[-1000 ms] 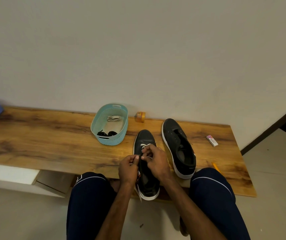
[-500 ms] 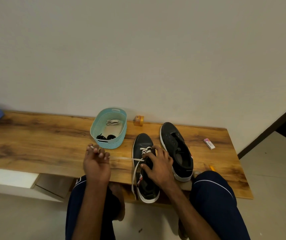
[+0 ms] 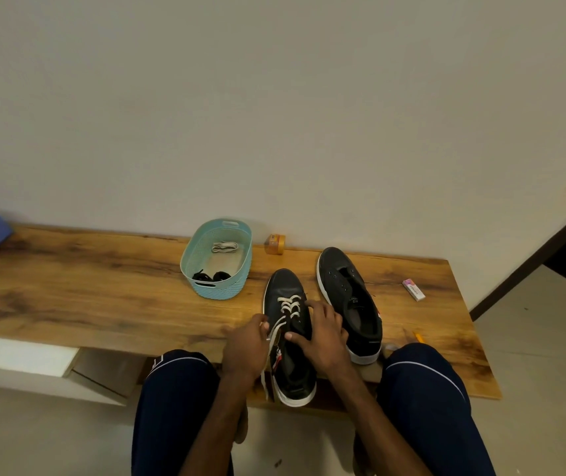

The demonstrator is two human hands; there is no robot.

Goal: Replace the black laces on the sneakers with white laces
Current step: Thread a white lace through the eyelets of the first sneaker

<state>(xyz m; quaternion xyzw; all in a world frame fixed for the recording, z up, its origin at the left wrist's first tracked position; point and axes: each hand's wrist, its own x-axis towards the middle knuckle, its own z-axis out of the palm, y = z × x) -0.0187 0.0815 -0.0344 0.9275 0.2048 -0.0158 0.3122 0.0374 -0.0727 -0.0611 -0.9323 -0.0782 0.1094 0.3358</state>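
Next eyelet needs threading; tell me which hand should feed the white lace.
Left, probably. The left hand pinches the white lace beside the half-laced sneaker, while the right hand rests on its upper, steadying it.

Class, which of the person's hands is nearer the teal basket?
Left. The left hand, pinching the white lace, sits toward the person and just right of the basket; the right hand rests on the laced sneaker, farther right.
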